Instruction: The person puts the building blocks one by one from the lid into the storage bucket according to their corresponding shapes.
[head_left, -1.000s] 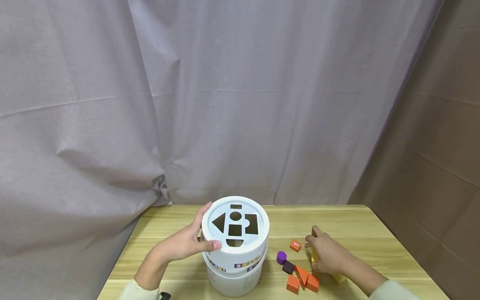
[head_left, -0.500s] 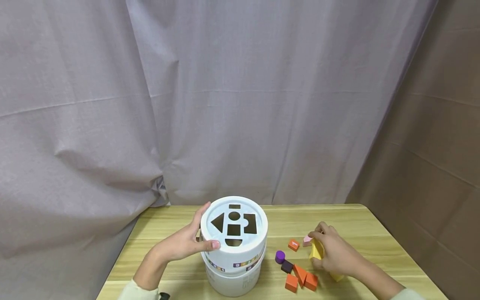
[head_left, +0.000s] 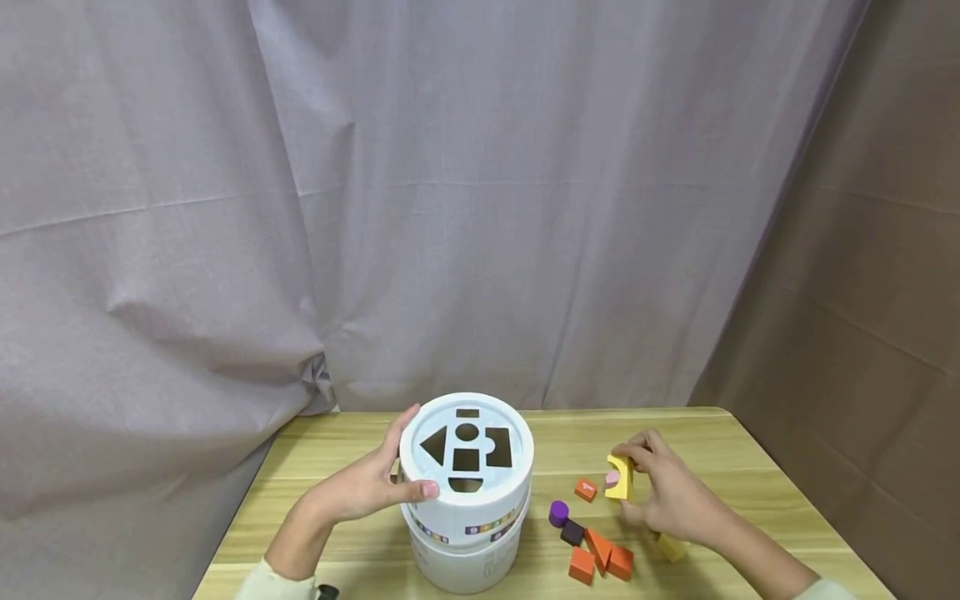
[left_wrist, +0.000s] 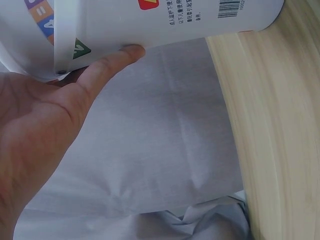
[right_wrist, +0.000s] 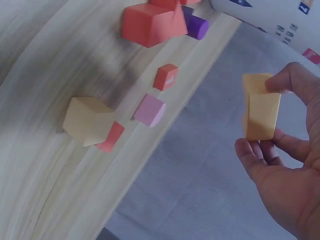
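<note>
The person's left hand [head_left: 360, 487] rests against the side of a white tub [head_left: 465, 533] standing on the wooden table [head_left: 712, 442]. Its grip is wide, with the fingers wrapped loosely about the lid [head_left: 466, 457] and the thumb lying along the near rim. The lid has shaped holes cut in it: a triangle, a circle, squares and a half-round.

To the right, the right hand [head_left: 667, 500] is raised a little off the table and pinches a yellow block [head_left: 619, 477] between thumb and fingertips, the grip narrow and closed on it. The wrist view shows the block [right_wrist: 261, 107] upright, long and flat-sided, held clear of the table.

Loose on the table between the tub and that hand lie a small orange cube [head_left: 586, 489], a pink block [right_wrist: 149, 110], a purple cylinder [head_left: 558, 512], a dark square block [head_left: 573, 532] and a cluster of orange blocks [head_left: 600, 558]. Another yellow block [head_left: 670, 547] lies just beneath the right wrist.
</note>
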